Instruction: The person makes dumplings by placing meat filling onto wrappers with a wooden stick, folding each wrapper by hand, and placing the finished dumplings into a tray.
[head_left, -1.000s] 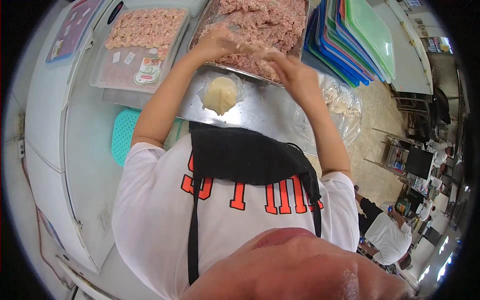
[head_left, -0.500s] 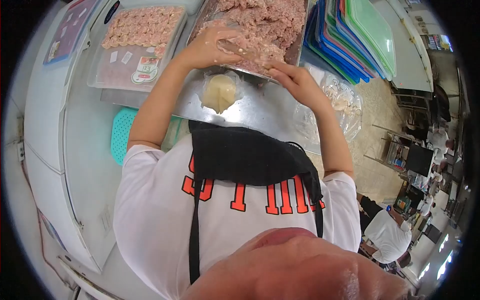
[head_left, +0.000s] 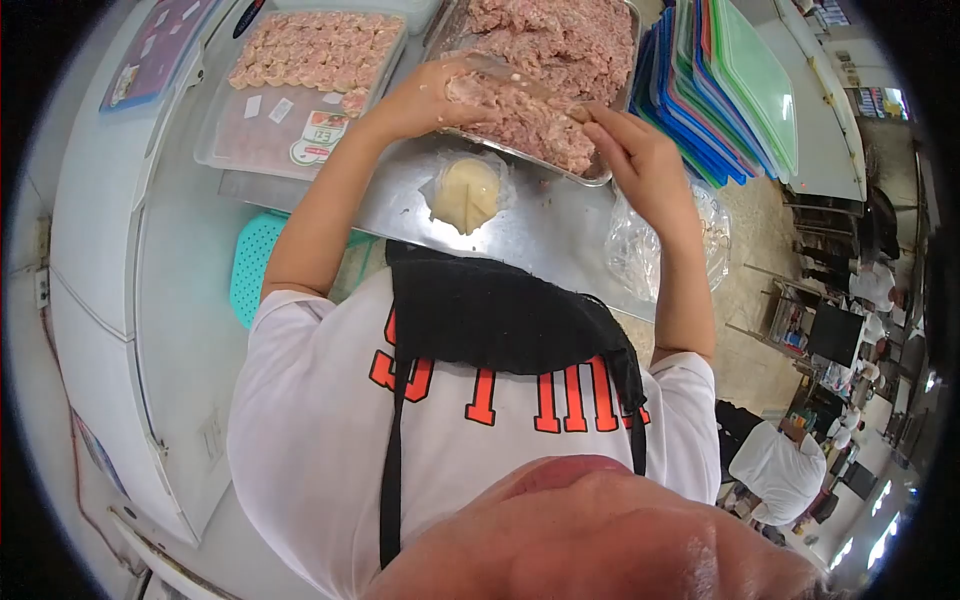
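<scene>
The right hand (head_left: 645, 160) has drawn farther from the left hand (head_left: 412, 103), pinching what looks like a thin tool (head_left: 577, 114). The left curves open against minced meat (head_left: 560, 40) in the metal tray (head_left: 597, 183); working it calls for a steady cup.

Minced meat (head_left: 560, 35): pink flecked with paler bits, moist and coarse, heaped unevenly; the mass spreads beyond and between the left hand (head_left: 425, 98) and the right hand (head_left: 640, 160), with a portion against the left fingers.

Metal pan (head_left: 500, 151): silvery, shallow-walled, rectangular where visible, lying flat beneath the meat; its near rim runs below the grip.

Small tool (head_left: 580, 115): brownish, pinched at the right fingertips (mostly hidden, so its full shape cannot be told).

Round wrappers (head_left: 466, 192): pale yellow, apparently stacked, lying flat on clear film, a crease on the near side; just wearer-side of the left hand, apart from it.
</scene>
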